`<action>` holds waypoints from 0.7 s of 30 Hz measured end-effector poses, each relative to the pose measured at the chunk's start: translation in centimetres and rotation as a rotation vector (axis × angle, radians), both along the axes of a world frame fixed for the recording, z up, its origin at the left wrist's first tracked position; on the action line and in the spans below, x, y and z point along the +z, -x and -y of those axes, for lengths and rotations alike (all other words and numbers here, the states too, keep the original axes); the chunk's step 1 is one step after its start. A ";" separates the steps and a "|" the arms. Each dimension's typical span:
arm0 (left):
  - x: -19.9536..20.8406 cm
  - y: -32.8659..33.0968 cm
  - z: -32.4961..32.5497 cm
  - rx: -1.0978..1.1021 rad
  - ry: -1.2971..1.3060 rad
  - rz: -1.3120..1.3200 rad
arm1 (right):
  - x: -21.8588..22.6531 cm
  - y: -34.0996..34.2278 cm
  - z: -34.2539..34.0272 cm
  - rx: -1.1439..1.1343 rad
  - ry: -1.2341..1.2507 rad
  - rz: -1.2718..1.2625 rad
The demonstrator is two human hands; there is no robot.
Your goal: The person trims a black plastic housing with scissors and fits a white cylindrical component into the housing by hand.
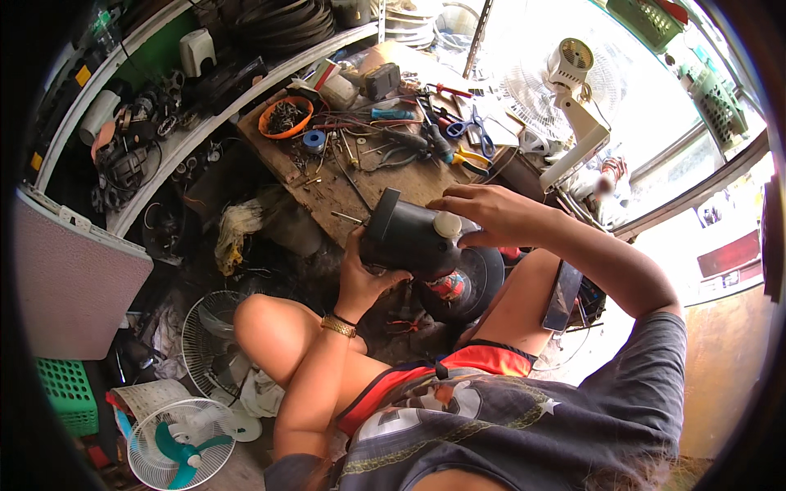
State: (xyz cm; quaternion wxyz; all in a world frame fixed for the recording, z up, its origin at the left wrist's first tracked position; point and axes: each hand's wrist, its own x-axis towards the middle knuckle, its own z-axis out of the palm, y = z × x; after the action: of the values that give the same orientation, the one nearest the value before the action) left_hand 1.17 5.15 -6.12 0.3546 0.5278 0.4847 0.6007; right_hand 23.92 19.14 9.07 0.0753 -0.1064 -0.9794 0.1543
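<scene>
A black fan motor housing [409, 237] is held up in front of me, tilted, with a thin metal shaft sticking out toward the left. A cream knob [447, 225] stands on its upper side. My left hand [368, 282] supports it from below and the left, thumb along its lower side. My right hand [495, 214] is closed over its right end, fingers bent near the knob; the fingertips are partly hidden. Below the housing, between my legs, is a round black fan base [475, 286].
Beyond lies a wooden work board [327, 200] with pliers [471, 159], blue scissors [473, 127], screwdrivers and an orange bowl [285, 117] of small metal parts. A white fan [573, 65] stands at the far right. Fan grilles and a teal-bladed fan [184, 450] lie lower left.
</scene>
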 end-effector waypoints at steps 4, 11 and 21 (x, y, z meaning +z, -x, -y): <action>0.0 -0.2 0.1 -0.036 0.017 0.078 | -0.8 0.0 0.0 -0.072 0.089 0.083; -1.1 0.0 0.2 -0.026 0.026 0.085 | 0.2 -0.4 0.3 -0.234 0.285 0.083; -1.0 -0.2 0.3 0.009 0.029 0.046 | -1.2 -1.9 -1.9 -0.413 0.813 0.034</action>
State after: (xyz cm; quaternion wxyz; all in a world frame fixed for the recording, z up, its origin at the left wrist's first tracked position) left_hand 1.41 4.86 -7.10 0.3706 0.5064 0.4876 0.6070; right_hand 25.82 21.05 7.88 0.0404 -0.3230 -0.7985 0.5064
